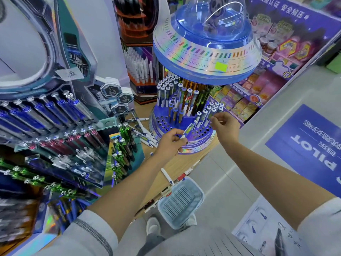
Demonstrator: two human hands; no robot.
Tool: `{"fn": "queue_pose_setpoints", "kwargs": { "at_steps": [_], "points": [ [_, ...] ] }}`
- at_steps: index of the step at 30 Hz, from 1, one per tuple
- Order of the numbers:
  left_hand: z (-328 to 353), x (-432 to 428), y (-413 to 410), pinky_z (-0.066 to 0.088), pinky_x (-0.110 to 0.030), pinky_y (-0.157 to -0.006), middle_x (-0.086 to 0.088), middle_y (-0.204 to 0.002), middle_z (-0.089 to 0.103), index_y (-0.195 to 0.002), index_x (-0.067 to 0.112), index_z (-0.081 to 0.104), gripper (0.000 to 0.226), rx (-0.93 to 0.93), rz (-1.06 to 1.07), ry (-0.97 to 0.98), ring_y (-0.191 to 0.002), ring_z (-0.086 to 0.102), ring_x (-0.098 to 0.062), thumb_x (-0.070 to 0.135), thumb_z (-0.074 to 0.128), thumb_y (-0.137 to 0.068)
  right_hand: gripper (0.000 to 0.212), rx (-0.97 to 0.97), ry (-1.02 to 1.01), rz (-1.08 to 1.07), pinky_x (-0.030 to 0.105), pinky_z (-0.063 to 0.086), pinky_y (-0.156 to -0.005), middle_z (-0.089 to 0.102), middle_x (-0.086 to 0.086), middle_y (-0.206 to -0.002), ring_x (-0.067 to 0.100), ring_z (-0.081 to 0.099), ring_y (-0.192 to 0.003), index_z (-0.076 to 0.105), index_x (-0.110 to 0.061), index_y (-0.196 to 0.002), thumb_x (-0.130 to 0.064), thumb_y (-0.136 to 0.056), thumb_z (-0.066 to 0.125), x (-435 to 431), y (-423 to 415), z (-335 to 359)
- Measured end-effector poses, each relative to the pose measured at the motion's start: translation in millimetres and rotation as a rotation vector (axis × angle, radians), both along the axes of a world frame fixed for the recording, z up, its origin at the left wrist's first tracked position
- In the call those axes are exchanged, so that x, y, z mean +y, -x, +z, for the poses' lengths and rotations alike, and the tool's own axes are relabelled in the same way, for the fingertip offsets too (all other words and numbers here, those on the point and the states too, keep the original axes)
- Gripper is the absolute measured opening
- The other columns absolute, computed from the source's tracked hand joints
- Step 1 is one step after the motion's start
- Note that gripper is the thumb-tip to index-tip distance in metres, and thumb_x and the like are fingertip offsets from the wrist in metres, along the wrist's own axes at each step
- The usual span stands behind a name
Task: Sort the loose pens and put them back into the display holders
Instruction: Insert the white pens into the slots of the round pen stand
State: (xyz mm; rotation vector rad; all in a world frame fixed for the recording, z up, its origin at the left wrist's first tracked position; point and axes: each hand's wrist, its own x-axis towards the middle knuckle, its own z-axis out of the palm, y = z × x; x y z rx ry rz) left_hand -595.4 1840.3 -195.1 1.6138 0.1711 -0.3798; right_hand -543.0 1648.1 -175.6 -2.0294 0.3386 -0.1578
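A clear pen [188,129] (white tip pointing down) is gripped in the left hand [169,141] just over the holed lower tier of the round display holder [202,145]. At the holder's right side the right hand [224,125] pinches a standing pen [211,115]. Loose pens [145,138] lie on the counter just left of the holder.

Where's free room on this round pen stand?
Empty holes lie on the lower tier of the stand between your left hand and right hand, and along its left edge. Packed: the capped pens at back left and by your right hand.
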Motion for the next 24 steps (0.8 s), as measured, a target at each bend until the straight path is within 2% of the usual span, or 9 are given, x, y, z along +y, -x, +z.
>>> {"fn": "queue_pose_setpoints", "kwargs": {
  "at_steps": [3,5,8,11,13,15,19,21,24],
  "points": [
    [2,-6,-2,0.040,-0.020,-0.049,-0.022,-0.094,0.060,-0.101,0.026,0.057,0.016,-0.010,-0.013,-0.013,-0.057,0.055,-0.011,0.013,0.062,-0.092,0.018,0.020,-0.108,0.085,0.031,0.057,-0.068,0.068,0.011,-0.086,0.020,0.066,-0.073,0.062,-0.012,-0.095,-0.030,-0.092,0.064,2,12,6],
    [3,-12,-3,0.040,-0.018,-0.048,-0.014,-0.087,0.058,-0.109,0.019,0.059,0.018,-0.037,-0.039,-0.031,-0.058,0.056,-0.011,0.014,0.063,-0.092,0.022,0.095,-0.217,0.207,0.031,0.056,-0.071,0.069,0.010,-0.088,0.018,0.066,-0.076,0.061,-0.012,-0.096,-0.034,-0.091,0.064,1,20,8],
    [7,-24,-4,0.041,-0.016,-0.048,-0.006,-0.077,0.056,-0.112,0.012,0.059,0.022,-0.074,-0.065,-0.051,-0.058,0.056,-0.014,0.011,0.064,-0.091,0.020,0.206,-0.273,0.393,0.032,0.054,-0.078,0.072,0.012,-0.089,0.020,0.068,-0.081,0.065,-0.005,-0.094,-0.024,-0.088,0.068,0,28,9],
    [11,-30,-3,0.049,-0.022,-0.059,0.001,-0.076,0.058,-0.106,0.014,0.060,0.018,-0.094,-0.061,-0.055,-0.064,0.057,-0.013,0.009,0.065,-0.090,0.020,0.172,-0.282,0.371,0.028,0.054,-0.075,0.071,0.011,-0.085,0.016,0.068,-0.076,0.064,0.002,-0.097,-0.016,-0.089,0.067,-5,28,13],
    [10,-30,-4,0.051,-0.023,-0.072,0.006,-0.085,0.060,-0.103,0.015,0.060,0.017,-0.133,-0.045,-0.115,-0.076,0.059,-0.011,0.009,0.067,-0.088,0.013,0.122,-0.307,0.260,0.027,0.054,-0.072,0.072,0.005,-0.079,0.013,0.068,-0.073,0.063,-0.004,-0.095,-0.016,-0.090,0.065,-15,25,17],
    [6,-27,-7,0.049,-0.027,-0.083,0.003,-0.100,0.060,-0.103,0.017,0.061,0.019,-0.182,-0.029,-0.222,-0.092,0.058,-0.014,0.012,0.069,-0.087,0.012,0.050,-0.271,0.152,0.026,0.053,-0.069,0.071,0.002,-0.076,0.013,0.067,-0.071,0.062,-0.006,-0.094,-0.017,-0.091,0.064,-28,20,21],
    [-3,-21,-9,0.046,-0.039,-0.096,-0.001,-0.121,0.056,-0.112,0.022,0.062,0.027,-0.328,-0.086,-0.528,-0.115,0.049,-0.022,0.021,0.069,-0.086,0.018,-0.086,-0.135,0.026,0.031,0.052,-0.067,0.070,0.009,-0.081,0.016,0.066,-0.070,0.058,-0.003,-0.090,-0.019,-0.091,0.066,-44,13,24],
    [-5,-20,-9,0.037,-0.042,-0.107,-0.002,-0.138,0.048,-0.126,0.024,0.057,0.039,-0.344,-0.180,-0.665,-0.130,0.039,-0.025,0.028,0.067,-0.088,0.021,-0.098,-0.088,0.026,0.038,0.055,-0.071,0.071,0.008,-0.081,0.015,0.066,-0.071,0.059,-0.003,-0.090,-0.021,-0.089,0.068,-44,10,23],
    [-8,-20,-6,0.017,-0.042,-0.116,0.000,-0.156,0.029,-0.140,0.028,0.044,0.053,-0.336,-0.302,-0.841,-0.143,0.019,-0.023,0.037,0.060,-0.091,0.016,-0.107,-0.040,0.046,0.043,0.057,-0.077,0.070,0.007,-0.081,0.019,0.068,-0.076,0.056,-0.016,-0.080,-0.021,-0.088,0.070,-35,7,22]
  ]
}}
